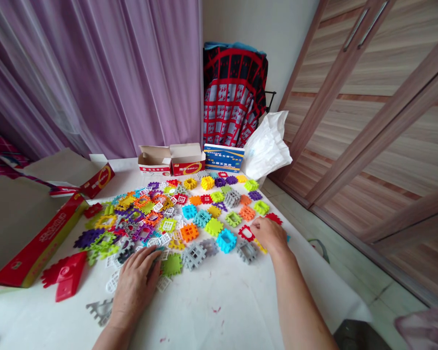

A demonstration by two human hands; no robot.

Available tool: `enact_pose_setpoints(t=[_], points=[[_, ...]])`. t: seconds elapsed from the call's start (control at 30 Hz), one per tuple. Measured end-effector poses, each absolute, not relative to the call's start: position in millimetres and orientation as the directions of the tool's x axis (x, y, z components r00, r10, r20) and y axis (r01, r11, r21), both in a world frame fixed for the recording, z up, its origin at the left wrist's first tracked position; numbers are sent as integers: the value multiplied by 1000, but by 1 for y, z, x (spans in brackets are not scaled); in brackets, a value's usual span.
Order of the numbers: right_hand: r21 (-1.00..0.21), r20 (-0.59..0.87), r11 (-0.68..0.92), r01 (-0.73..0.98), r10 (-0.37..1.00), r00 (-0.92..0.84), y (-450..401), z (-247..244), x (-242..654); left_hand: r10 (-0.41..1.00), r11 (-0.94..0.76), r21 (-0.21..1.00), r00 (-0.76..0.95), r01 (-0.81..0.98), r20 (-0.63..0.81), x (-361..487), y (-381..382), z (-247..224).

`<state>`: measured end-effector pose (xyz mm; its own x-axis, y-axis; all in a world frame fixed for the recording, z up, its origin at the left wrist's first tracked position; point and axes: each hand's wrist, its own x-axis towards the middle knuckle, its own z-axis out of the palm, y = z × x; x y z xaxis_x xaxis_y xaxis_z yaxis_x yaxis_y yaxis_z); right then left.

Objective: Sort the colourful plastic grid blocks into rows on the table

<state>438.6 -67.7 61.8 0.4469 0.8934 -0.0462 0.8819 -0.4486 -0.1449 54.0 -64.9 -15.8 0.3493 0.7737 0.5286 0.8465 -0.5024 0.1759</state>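
Two bare hands reach over a white-covered table [219, 301] scattered with bright interlocking plastic pieces; twelve o'clock is straight ahead, with the middle of the pieces as the dial's centre. The left hand [136, 272], at seven to eight o'clock, lies palm down with bent fingers over the near edge of a mixed heap [142, 206]; whether it grips anything cannot be told. Just beside its fingertips, toward the centre, is a flat lime-green square [172, 265]. The right hand [272, 233], at three o'clock, has its fingers drawn together and pointing down beside a red frame piece [241, 234]; its grip is hidden too. A yellow piece [260, 247] shows just under that hand. Between the hands, around six o'clock, sit a grey windowed cube [193, 256], a light-blue cube [226, 241] and another grey block [246, 253]. A large open red box [40, 243] lies at nine o'clock, a blue carton [224, 158] stands at twelve, and a crumpled white bag [268, 146] slumps at one.
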Motion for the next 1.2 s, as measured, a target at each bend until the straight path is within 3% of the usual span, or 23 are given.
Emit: enact_pose_setpoints(t=[0.1, 0.23, 0.4, 0.77, 1.07, 1.2], points=[[-138, 46, -349, 927, 933, 358, -50, 75, 429, 769, -507, 187, 344, 842, 539, 54, -64, -17], [-82, 117, -7, 997, 993, 17, 5, 88, 403, 764, -515, 208, 336, 832, 551, 53, -63, -18], [67, -38, 260, 963, 966, -258, 76, 84, 365, 764, -522, 211, 344, 826, 545, 52, -65, -17], [93, -214, 300, 949, 937, -276, 118, 71, 345, 776, -515, 230, 334, 826, 536, 52, -66, -17], [26, -188, 317, 948, 933, -307, 123, 80, 357, 785, -503, 236, 324, 832, 528, 52, -66, -17], [112, -151, 243, 964, 963, -225, 121, 94, 373, 787, -505, 246, 324, 827, 526, 52, -67, -19]])
